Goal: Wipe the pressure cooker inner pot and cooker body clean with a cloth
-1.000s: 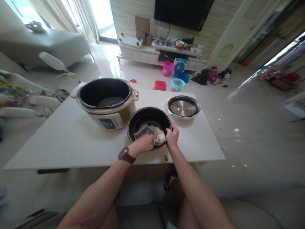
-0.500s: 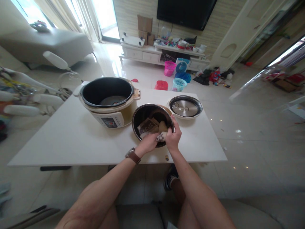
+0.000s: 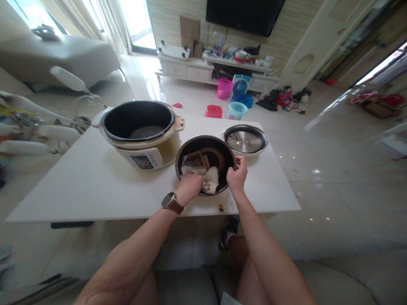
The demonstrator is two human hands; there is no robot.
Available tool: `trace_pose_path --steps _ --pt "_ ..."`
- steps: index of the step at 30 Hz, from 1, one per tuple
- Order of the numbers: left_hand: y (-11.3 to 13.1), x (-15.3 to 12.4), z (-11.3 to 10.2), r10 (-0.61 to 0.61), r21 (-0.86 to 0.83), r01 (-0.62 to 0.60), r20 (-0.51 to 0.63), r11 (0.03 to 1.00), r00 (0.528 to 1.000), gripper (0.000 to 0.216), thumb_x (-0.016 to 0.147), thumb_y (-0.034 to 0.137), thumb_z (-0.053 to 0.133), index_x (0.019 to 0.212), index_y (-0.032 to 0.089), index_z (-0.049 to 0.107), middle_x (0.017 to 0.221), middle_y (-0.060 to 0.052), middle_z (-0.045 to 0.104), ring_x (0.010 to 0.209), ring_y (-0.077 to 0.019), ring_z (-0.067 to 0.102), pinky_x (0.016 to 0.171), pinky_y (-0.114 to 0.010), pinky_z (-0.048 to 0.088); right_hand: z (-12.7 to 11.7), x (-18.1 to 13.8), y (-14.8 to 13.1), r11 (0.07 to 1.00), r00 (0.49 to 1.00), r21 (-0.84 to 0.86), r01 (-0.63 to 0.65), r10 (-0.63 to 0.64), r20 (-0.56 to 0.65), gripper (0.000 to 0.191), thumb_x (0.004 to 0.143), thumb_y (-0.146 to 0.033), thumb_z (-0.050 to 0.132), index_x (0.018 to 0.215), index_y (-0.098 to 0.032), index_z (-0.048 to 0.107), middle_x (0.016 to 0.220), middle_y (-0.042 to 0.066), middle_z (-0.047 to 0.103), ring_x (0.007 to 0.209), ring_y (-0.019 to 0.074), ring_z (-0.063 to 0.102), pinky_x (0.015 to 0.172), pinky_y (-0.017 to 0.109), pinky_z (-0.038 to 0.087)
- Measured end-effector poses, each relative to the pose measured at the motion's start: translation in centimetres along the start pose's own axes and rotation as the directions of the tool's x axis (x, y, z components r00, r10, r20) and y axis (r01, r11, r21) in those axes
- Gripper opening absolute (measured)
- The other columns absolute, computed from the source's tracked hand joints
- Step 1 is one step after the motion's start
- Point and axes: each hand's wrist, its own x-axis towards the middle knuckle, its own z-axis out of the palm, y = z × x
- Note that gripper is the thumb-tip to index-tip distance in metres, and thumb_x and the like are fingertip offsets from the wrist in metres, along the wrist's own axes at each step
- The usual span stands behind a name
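A dark inner pot (image 3: 219, 148) stands tilted toward me near the table's front edge. My right hand (image 3: 237, 173) grips its right rim, fingers wrapped over the edge. Inside the pot lies a crumpled brown and white cloth (image 3: 196, 162), and my left hand (image 3: 190, 186) is closed on its near part, fingertips partly hidden. To the left is the white pressure cooker body (image 3: 140, 140), open at the top with its cavity showing. Behind the pot, on the right, rests the round cooker lid (image 3: 245, 140), its metal inner side facing up.
The white table (image 3: 79, 186) carries all of these; a small brown sticker-like spot (image 3: 221, 208) is near its front edge. Beyond it on the floor are a red stool (image 3: 213, 111), a light blue basket (image 3: 237, 110) and a pink basket (image 3: 224, 88). A white lamp (image 3: 66, 78) stands left.
My left hand has moved left inside the pot, shifting the cloth with it. My right hand has slid a little outward along the rim, and the pot's opening faces me more.
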Motion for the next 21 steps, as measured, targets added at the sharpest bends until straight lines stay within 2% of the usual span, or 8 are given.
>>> trace_pose_path --steps 4,7,9,11,15,18,21 --pt "-0.1 -0.2 -0.6 0.061 0.068 -0.060 -0.021 0.996 0.998 0.037 0.096 0.006 0.053 0.103 0.020 0.087 0.102 -0.018 0.083 0.108 -0.0303 0.078 0.124 -0.052 0.041 0.0 0.4 0.9 1.000 1.000 0.000 0.004 -0.004 0.023 0.055 0.064 -0.013 0.050 0.115 -0.020 0.070 0.113 0.009 0.070 0.110 0.0235 0.066 0.110 0.045 0.054" --pt "0.2 -0.2 -0.2 0.056 0.045 -0.054 -0.026 0.998 0.998 0.039 0.094 0.004 0.053 0.111 0.018 0.085 0.106 -0.019 0.082 0.110 -0.0313 0.078 0.119 -0.051 0.046 0.2 0.0 0.6 0.999 1.000 0.053 0.013 -0.013 0.013 0.063 0.066 -0.013 0.048 0.124 -0.019 0.072 0.127 0.010 0.072 0.125 0.0248 0.065 0.121 0.048 0.047" --pt "0.7 -0.3 0.4 0.025 -0.036 -0.026 -0.018 0.999 1.000 0.046 0.091 0.001 0.051 0.120 0.017 0.082 0.111 -0.019 0.082 0.112 -0.0313 0.077 0.111 -0.046 0.052 0.5 -0.7 -0.1 0.996 1.000 0.090 0.000 -0.001 0.012 0.063 0.068 -0.014 0.047 0.124 -0.020 0.073 0.126 0.009 0.075 0.124 0.0241 0.067 0.120 0.046 0.049" --pt "1.3 -0.2 1.0 -0.011 -0.197 0.004 -0.036 0.980 0.999 0.054 0.088 -0.002 0.049 0.129 0.018 0.079 0.121 -0.017 0.081 0.117 -0.0306 0.076 0.106 -0.041 0.055 0.8 -1.7 -0.7 0.993 1.000 0.121 -0.013 0.011 0.011 0.061 0.069 -0.014 0.047 0.123 -0.020 0.073 0.122 0.008 0.077 0.119 0.0237 0.069 0.116 0.044 0.052" --pt "2.3 0.3 1.9 -0.094 -0.512 0.021 -0.116 0.859 0.989 0.067 0.084 -0.003 0.047 0.143 0.020 0.069 0.137 -0.014 0.076 0.129 -0.0290 0.071 0.110 -0.038 0.054 1.7 -3.6 -1.5 0.988 0.999 0.152 -0.034 0.037 -0.017 0.057 0.071 -0.014 0.046 0.122 -0.019 0.071 0.118 0.007 0.076 0.114 0.0222 0.069 0.112 0.041 0.053" --pt "2.3 0.5 2.3 0.004 -0.574 -0.081 -0.133 0.815 0.991 0.063 0.084 -0.003 0.048 0.138 0.019 0.070 0.137 -0.013 0.077 0.128 -0.0280 0.071 0.111 -0.038 0.053 2.1 -4.1 -1.4 0.987 0.993 0.135 -0.084 0.095 -0.076 0.048 0.071 -0.016 0.047 0.113 -0.020 0.069 0.111 0.007 0.074 0.107 0.0218 0.067 0.107 0.040 0.054" --pt "1.7 0.1 2.2 0.109 -0.510 -0.145 -0.100 0.848 0.989 0.054 0.087 0.000 0.049 0.131 0.019 0.075 0.129 -0.013 0.079 0.121 -0.0282 0.073 0.107 -0.037 0.054 1.8 -3.1 -1.0 0.989 0.988 0.098 -0.115 0.124 -0.092 0.026 0.073 -0.017 0.049 0.095 -0.022 0.062 0.105 0.007 0.072 0.105 0.0222 0.066 0.102 0.039 0.055"
